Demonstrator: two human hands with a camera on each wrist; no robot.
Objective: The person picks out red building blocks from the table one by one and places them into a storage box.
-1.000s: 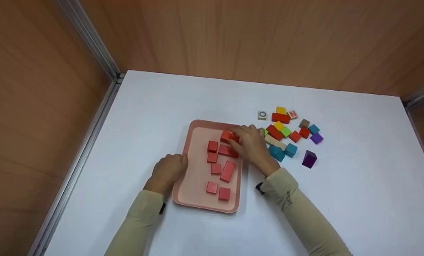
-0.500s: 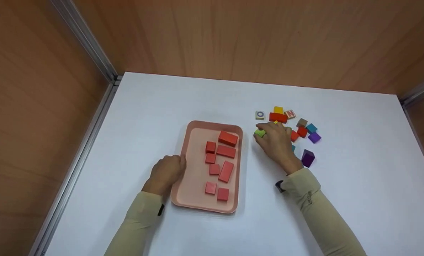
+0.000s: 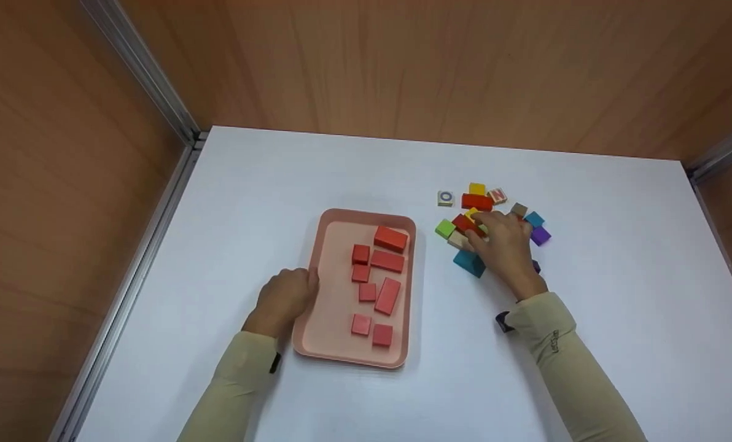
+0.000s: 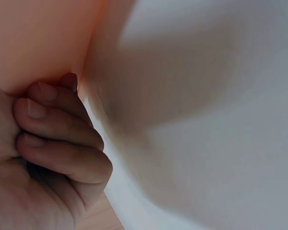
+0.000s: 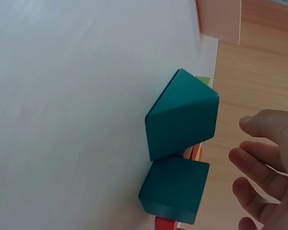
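My left hand grips the left rim of a pink tray, its fingers curled at the edge in the left wrist view. Several red blocks lie in the tray's right half. Over the pile of coloured blocks right of the tray is my right hand, thumb and fingers apart around a red block. Nothing shows between the fingers in the right wrist view. Close to this hand are a teal block, a light wooden block and a green block. The hand hides part of the pile.
Behind the pile are a white letter tile, a yellow block and a red block. A blue block and a purple block lie to its right. Wooden panels enclose the white table.
My right hand has left the tray, passed by the green block and moved right, further over the pile. The green block stays at the pile's left edge. My left hand keeps its grip on the tray.
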